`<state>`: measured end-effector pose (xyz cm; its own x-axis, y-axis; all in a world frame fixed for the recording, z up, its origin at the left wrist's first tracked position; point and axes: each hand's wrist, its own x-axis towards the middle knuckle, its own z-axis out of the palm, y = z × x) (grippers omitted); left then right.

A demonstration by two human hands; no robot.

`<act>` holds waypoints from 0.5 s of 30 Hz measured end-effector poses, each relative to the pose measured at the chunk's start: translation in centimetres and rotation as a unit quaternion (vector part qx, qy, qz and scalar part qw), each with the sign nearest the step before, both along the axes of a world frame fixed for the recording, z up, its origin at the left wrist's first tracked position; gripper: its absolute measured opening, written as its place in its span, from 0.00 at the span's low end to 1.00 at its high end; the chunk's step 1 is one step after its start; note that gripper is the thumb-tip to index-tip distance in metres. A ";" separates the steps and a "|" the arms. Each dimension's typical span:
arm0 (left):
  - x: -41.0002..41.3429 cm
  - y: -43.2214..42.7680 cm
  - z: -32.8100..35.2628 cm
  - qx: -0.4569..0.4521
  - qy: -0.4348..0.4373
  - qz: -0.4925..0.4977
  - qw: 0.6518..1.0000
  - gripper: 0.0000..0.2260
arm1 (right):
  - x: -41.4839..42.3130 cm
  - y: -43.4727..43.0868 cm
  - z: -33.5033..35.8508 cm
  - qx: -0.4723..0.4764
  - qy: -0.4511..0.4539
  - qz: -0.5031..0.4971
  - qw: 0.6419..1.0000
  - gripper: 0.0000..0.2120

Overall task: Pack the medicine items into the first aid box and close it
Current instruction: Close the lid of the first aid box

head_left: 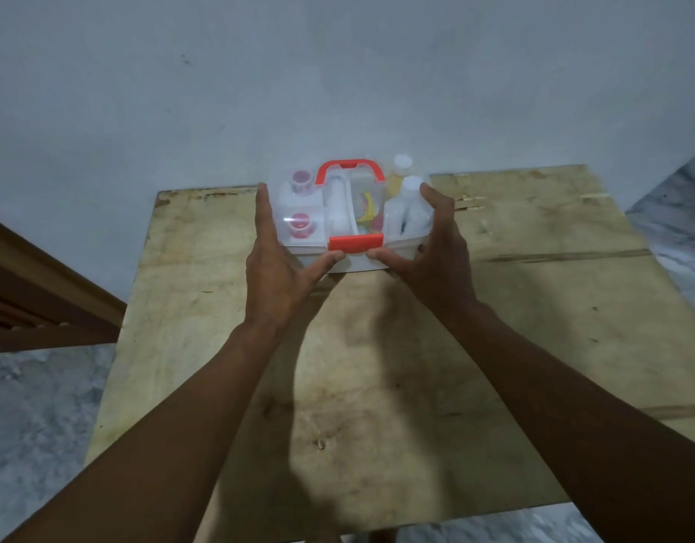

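Observation:
The first aid box (353,264) stands at the far middle of the wooden table, against the wall. It is white with a clear lid, a red handle (350,168) on top and a red latch (356,243) at its front. Through the lid I see white bottles with red caps on the left, a white tube in the middle and clear bottles on the right. My left hand (277,264) lies along the box's left side, its thumb under the latch. My right hand (436,252) cups the right side, thumb also at the latch.
The plywood table (377,366) is worn and stained, with its near half bare. A grey wall rises right behind the box. A brown wooden frame (44,291) stands at the left over a speckled floor.

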<state>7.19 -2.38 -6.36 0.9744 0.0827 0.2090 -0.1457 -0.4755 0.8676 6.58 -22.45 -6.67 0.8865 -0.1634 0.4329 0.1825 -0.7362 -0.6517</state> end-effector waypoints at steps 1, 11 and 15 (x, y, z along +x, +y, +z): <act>0.0 0.0 0.2 0.002 0.005 -0.001 1.000 0.54 | 0.0 -0.1 0.1 0.001 0.010 -0.001 1.000 0.48; 0.5 -0.1 2.3 -0.010 0.096 0.010 0.995 0.60 | 1.3 -0.5 1.8 0.101 0.147 0.025 0.984 0.60; -0.1 -0.8 3.3 -0.028 0.082 0.003 0.996 0.44 | 0.9 -0.4 1.2 0.111 0.162 0.033 0.980 0.63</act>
<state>7.10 -3.13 -3.09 0.9946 0.0947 0.0420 0.0024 -0.4262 0.9046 7.52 -22.81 -5.46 0.9835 -0.1589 0.0869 -0.0180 -0.5633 -0.8261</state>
